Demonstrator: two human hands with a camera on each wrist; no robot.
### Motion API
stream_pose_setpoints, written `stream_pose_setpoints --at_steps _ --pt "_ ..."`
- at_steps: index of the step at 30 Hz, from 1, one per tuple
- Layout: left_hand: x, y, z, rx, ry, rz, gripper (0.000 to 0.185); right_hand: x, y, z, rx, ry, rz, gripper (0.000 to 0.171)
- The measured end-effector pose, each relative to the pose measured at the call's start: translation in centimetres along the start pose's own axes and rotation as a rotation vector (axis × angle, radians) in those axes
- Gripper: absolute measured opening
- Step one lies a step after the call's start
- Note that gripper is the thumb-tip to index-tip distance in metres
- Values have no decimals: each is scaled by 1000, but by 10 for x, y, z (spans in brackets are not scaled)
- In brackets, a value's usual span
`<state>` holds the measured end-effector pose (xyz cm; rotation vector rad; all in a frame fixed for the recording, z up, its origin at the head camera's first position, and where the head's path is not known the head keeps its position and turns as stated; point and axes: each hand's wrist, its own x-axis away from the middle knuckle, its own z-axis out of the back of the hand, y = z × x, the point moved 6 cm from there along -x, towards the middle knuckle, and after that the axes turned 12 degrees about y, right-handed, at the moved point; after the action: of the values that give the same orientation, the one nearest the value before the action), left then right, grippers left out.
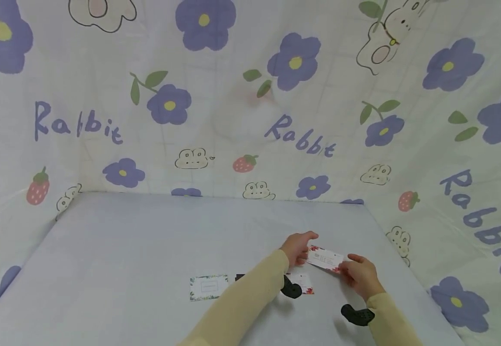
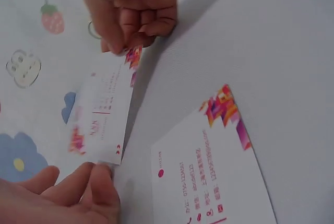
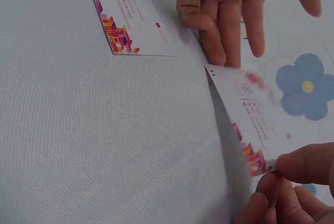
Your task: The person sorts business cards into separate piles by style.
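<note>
My right hand (image 1: 361, 276) pinches one end of a white business card (image 1: 325, 259) with red and orange corners, between thumb and fingers. The card is tilted up off the table. At its other end is my left hand (image 1: 297, 248); in the right wrist view its fingers (image 3: 229, 31) are fairly straight at the card's edge, the thumb held apart. A similar business card (image 2: 209, 182) lies flat on the table nearer to me, partly behind the left sleeve in the head view.
A white card with a leafy green border (image 1: 209, 287) lies on the pale table (image 1: 125, 250) left of the left sleeve. A dark item (image 1: 239, 276) shows partly beside that sleeve. Patterned curtains (image 1: 224, 115) stand behind and at both sides.
</note>
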<state>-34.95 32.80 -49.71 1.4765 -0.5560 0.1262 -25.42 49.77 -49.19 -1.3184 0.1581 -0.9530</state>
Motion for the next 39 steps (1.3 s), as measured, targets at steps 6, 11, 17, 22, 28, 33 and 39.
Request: stream_pose_setpoints --at_steps 6,11,17,22,28,33,39 --pt "0 2 0 -189 32 -153 60 5 0 -6 10 15 9 68" --pt "11 7 4 -161 38 -147 66 10 -1 -9 -1 7 8 69" --pt "30 18 11 -71 37 -63 58 16 -6 -11 -44 -75 -13 68" --pt "51 26 16 -15 -10 -35 59 24 -13 -11 2 -115 14 69" --pt "66 20 15 44 -104 -24 64 39 -17 -11 86 -145 61 73" --pt "74 7 24 90 -116 -14 69 55 -16 -16 129 -196 87 74" --pt "85 -5 41 183 -130 7 72 69 -13 -25 173 -268 121 76"
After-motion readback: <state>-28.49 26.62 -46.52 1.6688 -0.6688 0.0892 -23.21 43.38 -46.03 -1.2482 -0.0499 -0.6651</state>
